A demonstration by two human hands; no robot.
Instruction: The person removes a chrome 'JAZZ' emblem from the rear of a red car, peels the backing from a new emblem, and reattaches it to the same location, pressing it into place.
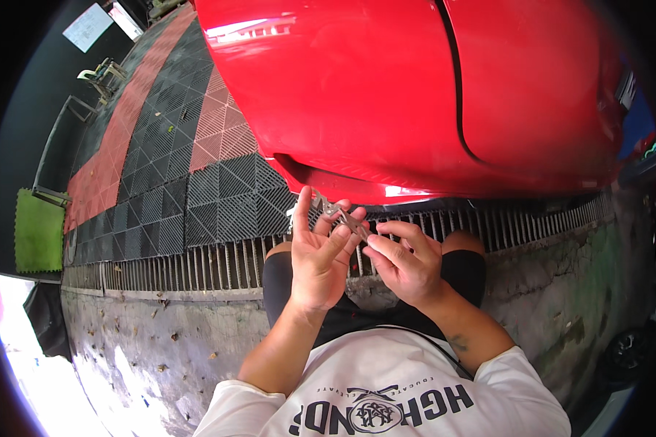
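- Silver metal shows between the two hands: a small, narrow, angled tool [351, 223], its exact kind too small to make out, held in front of the person's body, just short of a car.
- The left hand [317, 266] is turned palm up, its thumb and fingers closed loosely about the tool, the index finger stretched upward near the tool's far end.
- The right hand [408, 262] has its thumb and fingertips gathered at the tool's near end, pinching it; the two hands are close together.
- Below the forearms, a white T-shirt [437, 371] with dark printing and black shorts [465, 275], the knees bent.
- Just beyond the fingers, the glossy red car body [357, 95], crossed by a dark panel seam [455, 80].
- Under its lower edge, a drain grating [211, 268] of narrow bars, bordered on the person's side by stained concrete [189, 342] with scattered dry leaves.
- To the left, ribbed floor tiles [157, 156] in black and red.
- Farther left, a green mat [38, 233] and a whiteboard [88, 28].
- At far right, a dark wheel [627, 351].
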